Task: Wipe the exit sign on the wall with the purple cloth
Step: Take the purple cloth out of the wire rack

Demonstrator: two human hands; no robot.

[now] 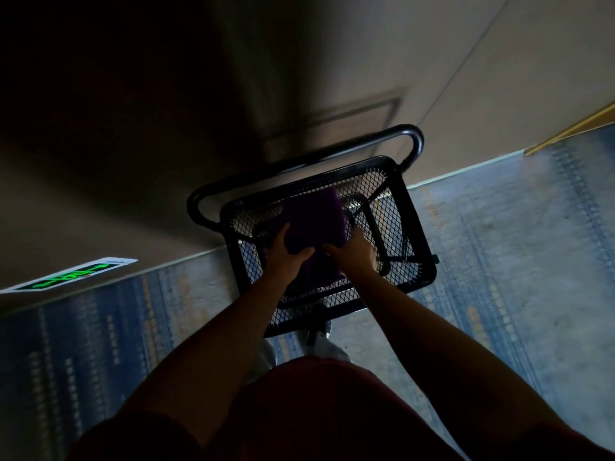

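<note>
A purple cloth (pixel 316 217) lies on the black mesh top of a small cart (pixel 412 234) in the middle of the view. My left hand (pixel 286 251) grips the cloth's near left part, thumb and fingers closed around a fold. At the cloth's near right edge my right hand (pixel 354 251) has its fingers on the fabric. The exit sign (pixel 71 274) glows green in a white frame low on the wall at the far left, well apart from both hands.
The cart has a black tubular handle (pixel 299 161) on its wall side and stands against the beige wall (pixel 466 94). Blue patterned carpet (pixel 515 261) covers the floor. A yellow strip (pixel 572 128) runs at the upper right. The scene is dim.
</note>
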